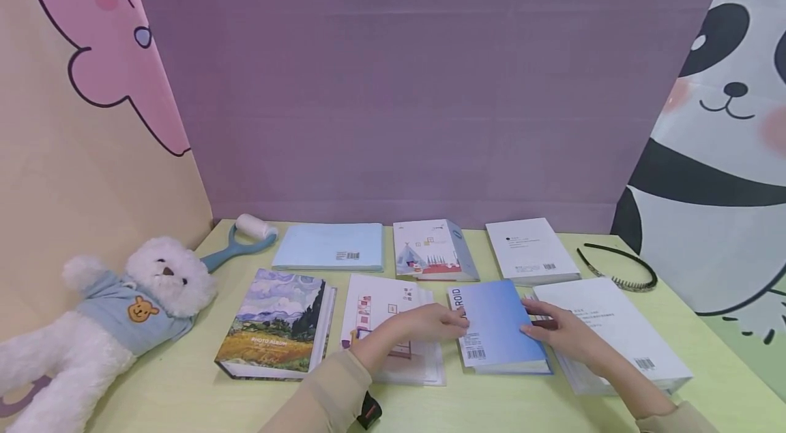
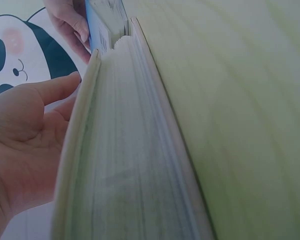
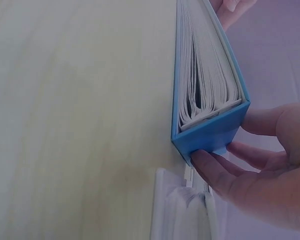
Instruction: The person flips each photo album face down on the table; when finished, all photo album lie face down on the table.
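A light-blue photo album (image 1: pixel 500 327) with a barcode lies at the front, right of centre, its thick pages showing in the right wrist view. My right hand (image 1: pixel 565 331) holds its blue spine (image 3: pixel 215 132), thumb near the upper edge and fingers at the lower side. On the opposite side, my left hand (image 1: pixel 432 322) has extended fingers overlapping the album's left edge in the head view. Beneath the left wrist is a white illustrated album (image 1: pixel 417 358), partly hidden. To the right of the right hand lies a thick white album (image 1: pixel 620 331).
A landscape-covered photo album (image 1: pixel 276 327) stands front left. Behind lie a pale-blue album (image 1: pixel 328 247), an illustrated album (image 1: pixel 430 250) and a white album (image 1: pixel 531 249). A lint roller (image 1: pixel 245 242), a plush bear (image 1: pixel 129 317) and a black headband (image 1: pixel 635 283) flank them.
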A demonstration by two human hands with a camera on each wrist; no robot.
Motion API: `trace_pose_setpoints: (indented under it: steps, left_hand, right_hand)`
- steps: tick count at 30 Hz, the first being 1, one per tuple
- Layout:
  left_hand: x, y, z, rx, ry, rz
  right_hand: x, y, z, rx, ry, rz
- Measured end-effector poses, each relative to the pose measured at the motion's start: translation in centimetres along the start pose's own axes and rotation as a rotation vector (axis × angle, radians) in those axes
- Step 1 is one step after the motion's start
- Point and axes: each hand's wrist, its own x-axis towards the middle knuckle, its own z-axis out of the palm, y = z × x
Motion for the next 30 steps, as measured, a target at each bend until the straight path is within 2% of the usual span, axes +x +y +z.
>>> trace_pose_setpoints:
  steps: [8, 12, 17, 20, 25, 30]
  left_hand:
    - [0.0, -0.1, 0.0, -0.02, 0.001, -0.008]
    - [-0.1, -0.2, -0.1, 0.006, 0.031, 0.001]
    - [-0.7, -0.8, -0.5, 0.029, 0.125, 0.011]
    - [-1.8, -1.4, -1.2, 0.014, 0.19, 0.02]
    - [-3.8, -2.5, -2.8, -0.048, 0.296, 0.014]
    - [-5.2, -3.6, -4.0, -0.088, 0.395, 0.005]
  right_hand:
    - [0.1, -0.4, -0.2, -0.038, 0.034, -0.03]
    - [0.4, -0.3, -0.1, -0.081, 0.113, -0.093]
    - [1.1, -0.8, 0.3, -0.127, 0.261, -0.173]
    - [1.4, -1.5, 0.8, -0.104, 0.299, -0.214]
    - [2.2, -2.9, 2.2, -0.038, 0.274, -0.312]
    - [3.3, -4.3, 4.2, -0.019, 0.233, -0.364]
